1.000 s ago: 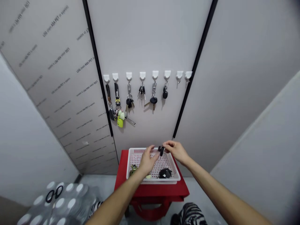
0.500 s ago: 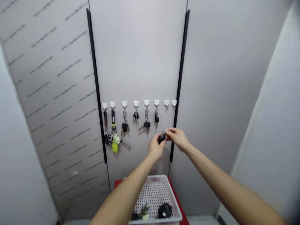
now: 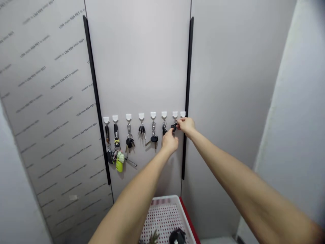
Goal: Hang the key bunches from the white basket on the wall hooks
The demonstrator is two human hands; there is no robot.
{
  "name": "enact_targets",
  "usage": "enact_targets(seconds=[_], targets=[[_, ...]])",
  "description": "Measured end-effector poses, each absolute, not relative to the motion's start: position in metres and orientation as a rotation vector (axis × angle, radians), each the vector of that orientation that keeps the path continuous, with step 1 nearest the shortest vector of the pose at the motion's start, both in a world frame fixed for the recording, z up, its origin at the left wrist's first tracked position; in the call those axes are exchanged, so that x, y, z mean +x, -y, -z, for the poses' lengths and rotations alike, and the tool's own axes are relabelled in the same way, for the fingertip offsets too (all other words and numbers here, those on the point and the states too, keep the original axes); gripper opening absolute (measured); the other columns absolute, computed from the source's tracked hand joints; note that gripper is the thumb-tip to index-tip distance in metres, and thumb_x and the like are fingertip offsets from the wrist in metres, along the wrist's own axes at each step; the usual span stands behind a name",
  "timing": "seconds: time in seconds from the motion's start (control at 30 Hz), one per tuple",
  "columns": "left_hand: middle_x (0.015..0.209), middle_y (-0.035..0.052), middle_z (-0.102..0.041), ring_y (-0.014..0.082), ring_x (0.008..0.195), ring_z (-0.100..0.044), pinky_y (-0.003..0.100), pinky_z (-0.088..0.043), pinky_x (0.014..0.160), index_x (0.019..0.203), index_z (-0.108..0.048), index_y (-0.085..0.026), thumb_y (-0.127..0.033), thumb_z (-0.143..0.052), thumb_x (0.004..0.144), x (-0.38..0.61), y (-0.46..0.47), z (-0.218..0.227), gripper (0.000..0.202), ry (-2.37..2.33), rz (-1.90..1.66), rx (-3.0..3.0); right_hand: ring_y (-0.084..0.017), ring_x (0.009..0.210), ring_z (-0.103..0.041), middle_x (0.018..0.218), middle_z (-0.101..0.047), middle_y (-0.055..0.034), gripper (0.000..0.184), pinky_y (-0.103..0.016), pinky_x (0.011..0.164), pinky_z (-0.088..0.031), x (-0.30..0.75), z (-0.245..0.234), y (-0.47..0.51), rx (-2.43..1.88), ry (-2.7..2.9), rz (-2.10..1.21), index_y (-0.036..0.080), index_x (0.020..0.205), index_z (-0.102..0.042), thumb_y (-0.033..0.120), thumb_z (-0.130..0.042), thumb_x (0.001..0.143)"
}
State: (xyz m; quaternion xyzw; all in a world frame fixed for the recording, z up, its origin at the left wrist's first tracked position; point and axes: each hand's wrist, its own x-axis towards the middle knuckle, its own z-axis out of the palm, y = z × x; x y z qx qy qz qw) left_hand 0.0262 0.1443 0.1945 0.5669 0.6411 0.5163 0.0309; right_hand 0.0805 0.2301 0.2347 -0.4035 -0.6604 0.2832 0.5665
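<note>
A row of white wall hooks [image 3: 141, 117] runs across a grey panel, most of them carrying key bunches. Both hands are raised to the second hook from the right [image 3: 175, 115]. My right hand [image 3: 186, 125] pinches a small black key set [image 3: 173, 127] just under that hook. My left hand [image 3: 169, 142] is closed below it, fingertips at the same key set. The rightmost hook [image 3: 182, 114] is bare. At the left hang bunches with a black strap and a yellow-green charm [image 3: 119, 165].
A white perforated basket [image 3: 162, 217] stands on a red stool [image 3: 189, 220] at the bottom, holding a black key fob [image 3: 177, 236] and a greenish key bunch [image 3: 153, 236]. Black vertical strips [image 3: 187, 98] border the panel. A film-covered board [image 3: 50, 101] leans at the left.
Both hands lifted the black key set from above the basket up to the hooks. The view tilted upward, so the basket slid to the bottom edge.
</note>
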Motion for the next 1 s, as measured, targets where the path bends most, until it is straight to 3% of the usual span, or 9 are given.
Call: enact_targets(seconds=[0.23,0.33,0.47,0.57,0.73,0.87,1.0], targets=[[0.094,0.0074,-0.053,0.0119,0.077,-0.050,0.025,-0.037,0.074,0.102,-0.043,-0.013,-0.012,-0.041,0.062,0.021,-0.117,-0.143,0.040,-1.935,-1.474,1.716,-0.011,0.059,-0.054,0.068,-0.060,-0.0050,0.024,-0.025,0.059,-0.042,0.092,-0.202,-0.226,-0.980,1.624,-0.400,0.011,0.080,-0.055,0.019,-0.043,0.061],[0.094,0.0061,-0.053,0.0104,0.076,-0.050,0.023,-0.037,0.074,0.099,-0.045,-0.013,-0.013,-0.041,0.063,0.016,-0.090,-0.088,0.037,-1.885,-1.370,1.703,-0.011,0.064,-0.053,0.075,-0.059,-0.0052,0.026,-0.025,0.062,-0.041,0.104,-0.153,-0.195,-0.942,1.851,-0.326,0.012,0.084,-0.054,0.020,-0.041,0.062],[0.086,0.0046,-0.056,0.0102,0.076,-0.049,0.022,-0.038,0.072,0.091,-0.050,-0.013,-0.015,-0.041,0.063,0.013,-0.045,-0.005,0.029,-1.851,-1.089,1.689,-0.010,0.065,-0.052,0.073,-0.060,-0.0041,0.020,-0.020,0.062,-0.039,0.122,-0.065,-0.135,-0.857,2.633,-0.479,0.013,0.074,-0.058,0.015,-0.042,0.061],[0.081,0.0024,-0.058,0.0100,0.074,-0.050,0.021,-0.038,0.069,0.086,-0.052,-0.015,-0.014,-0.040,0.062,0.013,-0.020,0.037,0.026,-1.852,-0.903,1.702,-0.014,0.075,-0.050,0.077,-0.060,-0.0052,0.019,-0.024,0.067,-0.035,0.132,-0.013,-0.107,-0.725,3.038,-0.324,0.016,0.073,-0.058,0.016,-0.046,0.058],[0.082,0.0011,-0.057,0.0118,0.075,-0.050,0.021,-0.037,0.067,0.084,-0.052,-0.019,-0.018,-0.039,0.064,0.016,-0.008,0.046,0.025,-1.953,-0.692,1.769,-0.021,0.086,-0.043,0.079,-0.058,-0.0092,0.017,-0.034,0.074,-0.026,0.135,0.010,-0.096,-0.802,3.183,0.070,0.014,0.068,-0.058,0.016,-0.044,0.059],[0.078,0.0021,-0.058,0.0137,0.072,-0.051,0.021,-0.036,0.062,0.083,-0.053,-0.020,-0.023,-0.041,0.063,0.018,-0.010,0.039,0.023,-2.001,-0.597,1.688,-0.020,0.084,-0.044,0.079,-0.058,-0.0090,0.019,-0.034,0.073,-0.025,0.130,0.011,-0.094,-0.810,3.178,-0.020,0.015,0.072,-0.058,0.022,-0.043,0.062],[0.080,0.0044,-0.057,0.0161,0.074,-0.051,0.024,-0.036,0.063,0.083,-0.053,-0.019,-0.027,-0.046,0.060,0.018,-0.013,0.042,0.024,-2.083,-0.610,1.596,-0.017,0.078,-0.047,0.074,-0.059,-0.0070,0.019,-0.031,0.072,-0.025,0.124,0.015,-0.096,-0.857,3.100,-0.150,0.016,0.067,-0.058,0.018,-0.039,0.064]])
